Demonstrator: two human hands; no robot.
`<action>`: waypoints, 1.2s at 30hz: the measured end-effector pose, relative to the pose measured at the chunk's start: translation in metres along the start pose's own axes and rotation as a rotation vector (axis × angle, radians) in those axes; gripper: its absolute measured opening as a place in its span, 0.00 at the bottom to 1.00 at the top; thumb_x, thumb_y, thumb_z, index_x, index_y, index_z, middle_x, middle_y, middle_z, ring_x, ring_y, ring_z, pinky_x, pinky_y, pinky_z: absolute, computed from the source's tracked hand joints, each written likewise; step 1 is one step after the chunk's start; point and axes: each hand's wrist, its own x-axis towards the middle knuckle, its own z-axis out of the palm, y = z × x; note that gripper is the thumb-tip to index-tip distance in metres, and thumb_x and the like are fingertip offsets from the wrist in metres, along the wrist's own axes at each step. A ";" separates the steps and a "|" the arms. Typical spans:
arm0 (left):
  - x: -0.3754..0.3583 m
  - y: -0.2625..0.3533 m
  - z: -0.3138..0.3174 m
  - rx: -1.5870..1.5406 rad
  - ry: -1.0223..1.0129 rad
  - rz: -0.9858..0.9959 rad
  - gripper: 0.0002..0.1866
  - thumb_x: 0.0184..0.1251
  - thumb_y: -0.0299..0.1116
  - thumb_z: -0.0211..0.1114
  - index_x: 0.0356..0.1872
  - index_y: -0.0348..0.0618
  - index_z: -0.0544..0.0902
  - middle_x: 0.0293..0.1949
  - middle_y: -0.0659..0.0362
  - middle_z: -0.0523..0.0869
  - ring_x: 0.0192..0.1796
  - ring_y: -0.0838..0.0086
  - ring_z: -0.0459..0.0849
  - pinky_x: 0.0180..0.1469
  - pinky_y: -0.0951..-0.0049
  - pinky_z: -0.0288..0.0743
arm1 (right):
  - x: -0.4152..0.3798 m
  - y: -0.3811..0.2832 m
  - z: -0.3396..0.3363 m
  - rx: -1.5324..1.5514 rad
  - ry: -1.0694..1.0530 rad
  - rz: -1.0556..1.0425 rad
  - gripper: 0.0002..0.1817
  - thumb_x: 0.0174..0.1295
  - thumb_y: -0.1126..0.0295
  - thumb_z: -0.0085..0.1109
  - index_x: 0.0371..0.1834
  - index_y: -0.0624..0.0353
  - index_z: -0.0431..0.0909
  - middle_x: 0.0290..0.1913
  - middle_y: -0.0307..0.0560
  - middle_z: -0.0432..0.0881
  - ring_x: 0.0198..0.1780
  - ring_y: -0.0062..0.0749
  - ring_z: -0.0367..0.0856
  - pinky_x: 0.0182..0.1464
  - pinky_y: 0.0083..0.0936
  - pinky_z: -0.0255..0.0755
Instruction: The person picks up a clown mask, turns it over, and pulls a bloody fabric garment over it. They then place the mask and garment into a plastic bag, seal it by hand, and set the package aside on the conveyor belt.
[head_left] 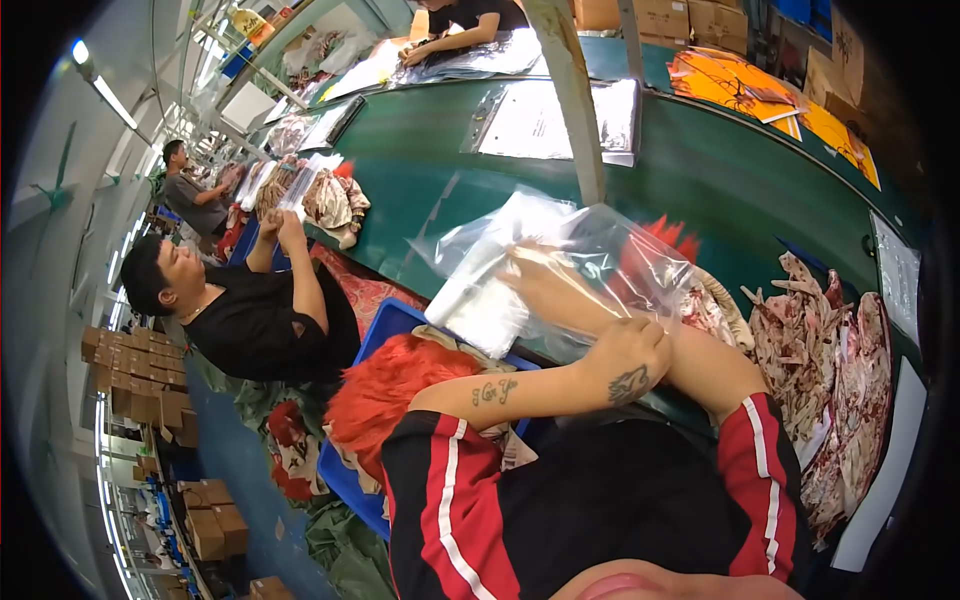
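Note:
My left hand (pixel 632 358) is closed on the rim of a clear plastic bag (pixel 610 255), beside my right forearm. The right forearm reaches into the bag, and my right hand (pixel 528 268) shows through the film; glare blurs its fingers. Under and beside it lie white plastic bags (pixel 485 305). Just right of the clear bag is an item with red hair (pixel 662 240) and stained cream cloth (pixel 712 308).
A blue crate (pixel 345 480) with a red wig (pixel 400 395) stands left of me. Stained glove-like pieces (pixel 800 370) lie right. A metal post (pixel 570 100) rises from the green table (pixel 690 170). A co-worker (pixel 250 300) is left; others are farther off.

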 end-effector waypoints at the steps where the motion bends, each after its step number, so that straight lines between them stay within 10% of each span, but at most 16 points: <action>1: -0.004 -0.003 -0.001 -0.032 0.006 -0.004 0.05 0.57 0.30 0.64 0.29 0.41 0.78 0.28 0.55 0.78 0.28 0.62 0.78 0.33 0.67 0.75 | -0.002 0.001 0.009 -0.106 -0.051 -0.134 0.22 0.61 0.68 0.58 0.61 0.49 0.80 0.67 0.57 0.73 0.75 0.55 0.62 0.73 0.56 0.58; 4: -0.010 -0.008 -0.002 -0.101 0.017 -0.008 0.05 0.57 0.29 0.64 0.29 0.41 0.78 0.28 0.55 0.78 0.28 0.61 0.78 0.34 0.67 0.76 | 0.000 0.009 0.037 -0.319 -0.152 -0.395 0.21 0.62 0.69 0.58 0.60 0.48 0.80 0.67 0.57 0.73 0.73 0.55 0.65 0.72 0.56 0.59; 14: -0.014 0.011 0.001 -0.157 -0.010 0.014 0.04 0.57 0.31 0.61 0.28 0.42 0.79 0.29 0.54 0.79 0.30 0.63 0.76 0.32 0.67 0.74 | 0.014 0.029 0.093 0.233 0.099 0.073 0.29 0.57 0.58 0.68 0.66 0.40 0.77 0.75 0.59 0.63 0.80 0.56 0.53 0.78 0.67 0.40; 26: 0.026 -0.016 -0.005 0.655 -0.430 0.017 0.09 0.58 0.34 0.64 0.35 0.40 0.87 0.47 0.45 0.75 0.40 0.63 0.73 0.29 0.72 0.69 | 0.017 0.021 0.085 -0.038 -0.371 0.054 0.45 0.58 0.35 0.60 0.78 0.40 0.64 0.82 0.60 0.50 0.82 0.68 0.41 0.75 0.76 0.29; 31: 0.041 -0.040 -0.035 0.614 -0.760 -0.127 0.09 0.62 0.33 0.62 0.39 0.41 0.85 0.41 0.47 0.80 0.33 0.63 0.75 0.27 0.67 0.70 | 0.011 0.043 0.143 -0.088 -0.193 0.012 0.41 0.62 0.38 0.56 0.78 0.40 0.64 0.82 0.57 0.51 0.82 0.63 0.43 0.75 0.75 0.31; 36: 0.069 -0.060 -0.095 0.269 -0.485 -0.544 0.07 0.62 0.25 0.55 0.40 0.37 0.78 0.38 0.52 0.87 0.33 0.55 0.85 0.36 0.62 0.77 | 0.010 0.062 0.154 -0.130 -0.067 0.020 0.36 0.64 0.45 0.56 0.76 0.41 0.65 0.78 0.54 0.56 0.78 0.59 0.49 0.73 0.71 0.38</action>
